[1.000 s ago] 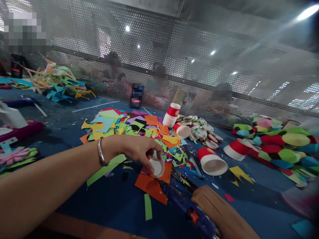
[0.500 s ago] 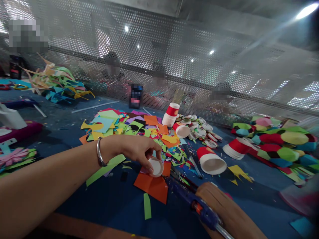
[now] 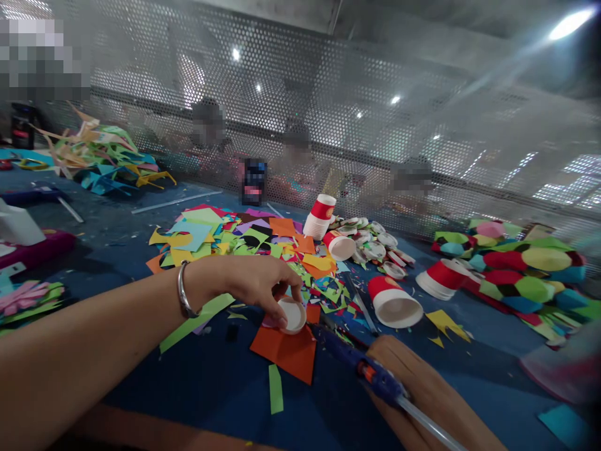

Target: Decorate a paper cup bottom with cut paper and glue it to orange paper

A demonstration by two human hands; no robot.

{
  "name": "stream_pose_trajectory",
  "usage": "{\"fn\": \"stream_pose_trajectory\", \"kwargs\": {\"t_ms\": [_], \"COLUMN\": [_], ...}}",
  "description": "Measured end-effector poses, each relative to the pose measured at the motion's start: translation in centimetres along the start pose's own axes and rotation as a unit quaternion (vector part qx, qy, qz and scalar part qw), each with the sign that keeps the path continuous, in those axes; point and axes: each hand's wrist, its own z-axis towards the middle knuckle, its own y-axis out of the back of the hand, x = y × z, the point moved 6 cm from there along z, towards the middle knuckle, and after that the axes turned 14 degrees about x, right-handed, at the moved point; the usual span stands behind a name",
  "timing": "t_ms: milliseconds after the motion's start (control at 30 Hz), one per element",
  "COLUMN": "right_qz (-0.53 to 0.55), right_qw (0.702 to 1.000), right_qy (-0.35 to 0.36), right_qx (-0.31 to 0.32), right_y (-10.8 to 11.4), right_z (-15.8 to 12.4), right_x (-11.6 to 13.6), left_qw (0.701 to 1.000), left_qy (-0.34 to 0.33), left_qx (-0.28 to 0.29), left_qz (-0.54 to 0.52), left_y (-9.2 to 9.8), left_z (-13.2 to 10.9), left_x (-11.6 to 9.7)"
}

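Note:
Between its thumb and fingers my left hand (image 3: 263, 285) pinches a small, shallow white cup base (image 3: 292, 315), held just over an orange sheet of paper (image 3: 286, 354). My right hand (image 3: 399, 366) is wrapped round a blue hot glue gun (image 3: 347, 360), a clear glue stick jutting from its rear. The gun's nozzle points left and reaches the rim of the cup base; whether it touches cannot be made out. Below the orange sheet lies a green paper strip (image 3: 276, 388).
Coloured paper scraps (image 3: 225, 232) are heaped behind my left hand. Red and white paper cups (image 3: 394, 304) lie to the right, near a pile of cut cup bases (image 3: 369, 241). Colourful paper balls (image 3: 521, 269) sit far right. A perforated metal screen (image 3: 282, 94) stands behind.
The view has shifted slightly. The glue gun has turned a little, and more of its glue stick shows. My left hand keeps its pinch on the cup base.

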Motion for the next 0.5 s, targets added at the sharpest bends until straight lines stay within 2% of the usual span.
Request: {"fn": "stream_pose_trajectory", "kwargs": {"t_ms": [100,200,333,500], "right_qz": [-0.018,0.02,0.094,0.121], "right_qw": [0.999,0.999,0.99,0.988], "right_qy": [0.034,0.007,-0.032,-0.06], "right_qx": [0.016,0.037,0.104,0.069], "right_y": [0.1,0.1,-0.6,-0.4], "right_z": [0.4,0.7,0.6,-0.2], "right_x": [-0.1,-0.7,-1.2,-1.6], "left_qw": [1.0,0.999,0.999,0.999], "left_qy": [0.006,0.014,0.015,0.02], "left_qx": [-0.008,-0.017,-0.018,-0.018], "left_qz": [0.022,0.035,0.037,0.032], "left_y": [0.1,0.3,0.4,0.4], "left_z": [-0.1,-0.2,-0.4,-0.6], "left_x": [-0.2,-0.5,-0.9,-1.1]}}
